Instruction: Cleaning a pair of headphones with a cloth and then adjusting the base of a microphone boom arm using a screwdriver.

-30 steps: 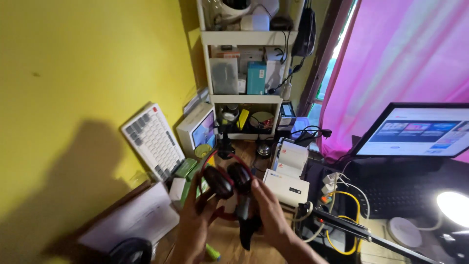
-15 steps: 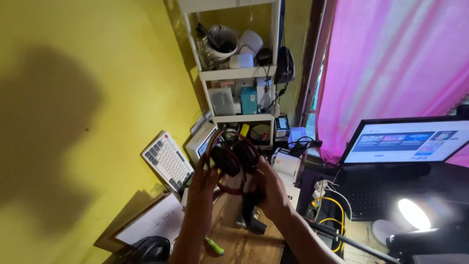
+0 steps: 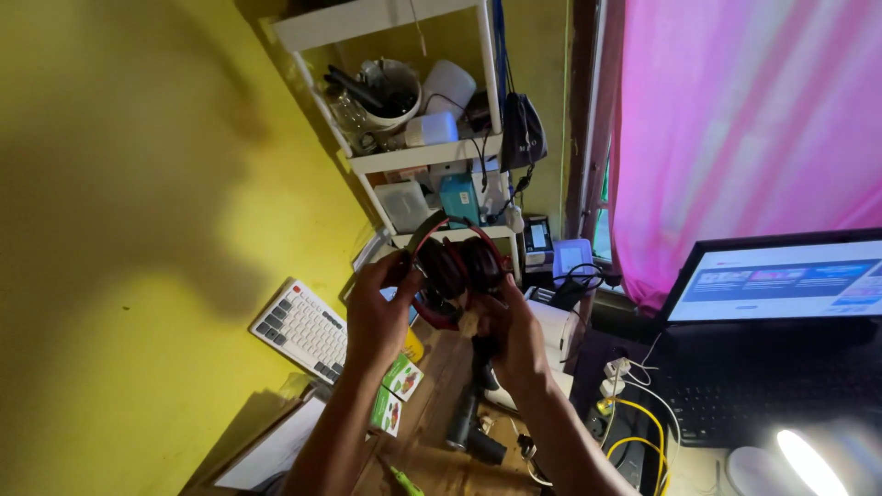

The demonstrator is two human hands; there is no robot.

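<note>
Wall: yellow wall point(image 3: 119, 230) fills the left side, with shadows across it.
Keyboard: white keyboard point(image 3: 301, 331) with grey keys leans against the wall, low down and left of the hands.
Small boxes: green and white boxes point(image 3: 395, 390) lie on the wooden desk point(image 3: 441, 459), just below the left wrist.
Left hand: left hand point(image 3: 378, 317) is raised, fingers curled around the left side of the headphones.
Headphones: red and black headphones point(image 3: 457, 269) are held up between both hands, in front of the shelf, ear cups folded close together.
Right hand: right hand point(image 3: 514, 335) grips the lower right part of the headphones, fingers closed on them.
Shelf: white shelf point(image 3: 423, 152) stands in the corner, crowded with cups, containers and cables.
Curtain: pink curtain point(image 3: 735, 129) hangs on the right.
Laptop: open laptop point(image 3: 781, 294) sits under the curtain, screen lit.
Lamp: bright lamp point(image 3: 813, 464) glows at the lower right corner.
</note>
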